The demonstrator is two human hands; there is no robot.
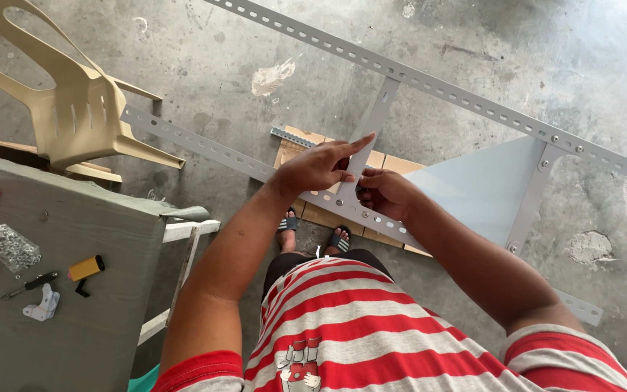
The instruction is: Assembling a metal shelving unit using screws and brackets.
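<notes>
Item: grey perforated steel angle frame (429,80), two long slotted rails joined by short cross braces, lying on the bare concrete floor (205,43) over flat cardboard sheets (393,165).

Your hands: your left hand (317,168) lies over the joint where a cross brace (373,123) meets the near rail (205,149), fingers extended flat along the brace, pressing rather than gripping. Your right hand (384,194) is curled at the same joint, fingertips pinched at a hole; what they pinch is hidden, possibly a small fastener.

Nearby: pale blue-grey triangular panel (477,192) under the frame; beige plastic chair (67,94); grey-green worktable (74,290) with a clear bag of metal fasteners (12,248), a black-handled screwdriver (30,284) and a yellow-and-black tool (85,269).

Risks, as judged: the brace could pivot if your left hand lifts, throwing the holes out of line. A small part could slip from your right fingertips and roll away. The stamped edges look sharp against bare fingers, and your sandalled feet (313,231) stand just beneath the rail.
</notes>
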